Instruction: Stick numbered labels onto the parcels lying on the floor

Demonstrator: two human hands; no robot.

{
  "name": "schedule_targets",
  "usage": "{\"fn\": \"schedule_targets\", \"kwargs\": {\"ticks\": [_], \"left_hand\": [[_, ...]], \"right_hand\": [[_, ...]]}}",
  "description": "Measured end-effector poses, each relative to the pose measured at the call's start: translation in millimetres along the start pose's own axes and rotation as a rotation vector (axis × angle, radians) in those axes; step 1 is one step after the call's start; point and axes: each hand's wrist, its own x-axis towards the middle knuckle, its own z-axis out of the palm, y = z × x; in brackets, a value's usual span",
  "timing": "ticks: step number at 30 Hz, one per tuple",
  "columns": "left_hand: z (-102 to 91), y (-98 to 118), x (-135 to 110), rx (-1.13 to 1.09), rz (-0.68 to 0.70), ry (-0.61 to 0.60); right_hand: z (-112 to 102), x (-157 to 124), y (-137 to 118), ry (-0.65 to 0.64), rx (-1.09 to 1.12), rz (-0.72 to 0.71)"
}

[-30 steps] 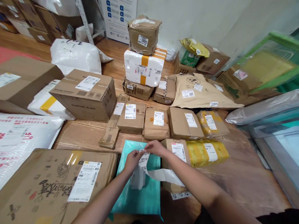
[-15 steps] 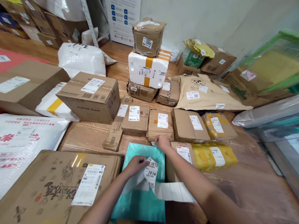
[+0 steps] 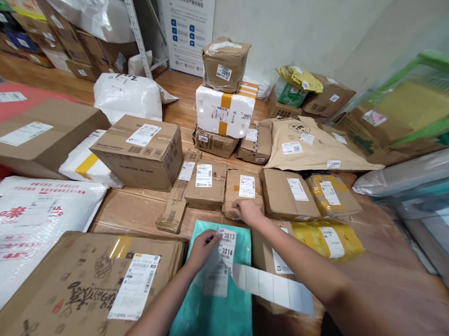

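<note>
My left hand [image 3: 204, 247] pinches the top of a strip of number labels [image 3: 227, 251] printed 3013 and 3014. Its blank white tail curls off to the right. Under the strip lies a teal wrapped parcel [image 3: 213, 321] with a white shipping label. My right hand [image 3: 247, 211] is at the front edge of a small brown box [image 3: 229, 188], its fingers bent together against the cardboard. Whatever is between those fingertips is hidden. Partly behind my right forearm is another brown box [image 3: 262, 246], beside a yellow-taped parcel [image 3: 328, 238].
A large carton [image 3: 83, 275] lies left of the teal parcel. Brown boxes [image 3: 288, 192] line up behind. Farther back, a stack holds a white foam box [image 3: 225, 110] under a brown box [image 3: 226, 62]. A kraft bag [image 3: 283, 135] and a green-edged crate [image 3: 427, 92] are right.
The view has shifted slightly, so things sit lower. My right fingers have come up onto the small box's front. The label strip hangs straighter in my left hand, its tail swung lower right.
</note>
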Motion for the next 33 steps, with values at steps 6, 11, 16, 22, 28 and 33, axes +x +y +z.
{"fn": "schedule_targets", "kwargs": {"ticks": [6, 11, 16, 22, 28, 33], "left_hand": [[-1.8, 0.0, 14.6, -0.110, -0.035, 0.160], [-0.4, -5.2, 19.4, -0.129, -0.122, 0.317], [-11.7, -12.4, 26.9, -0.142, -0.229, 0.383], [-17.1, -19.0, 24.4, -0.111, -0.316, 0.423], [-10.6, -9.0, 0.0, -0.036, -0.215, 0.392], [-19.3, 5.8, -7.3, -0.001, -0.086, 0.328]], "right_hand": [[36.6, -20.1, -16.9, 0.085, 0.653, -0.411], [68.4, 4.4, -15.7, 0.070, 0.846, -0.244], [78.1, 28.7, -30.9, 0.134, 0.697, -0.242], [82.7, 67.4, -61.4, 0.277, 0.366, -0.184], [85.5, 86.1, -60.3, 0.219, 0.061, -0.265], [59.0, 95.9, -61.4, 0.164, -0.054, -0.309]]}}
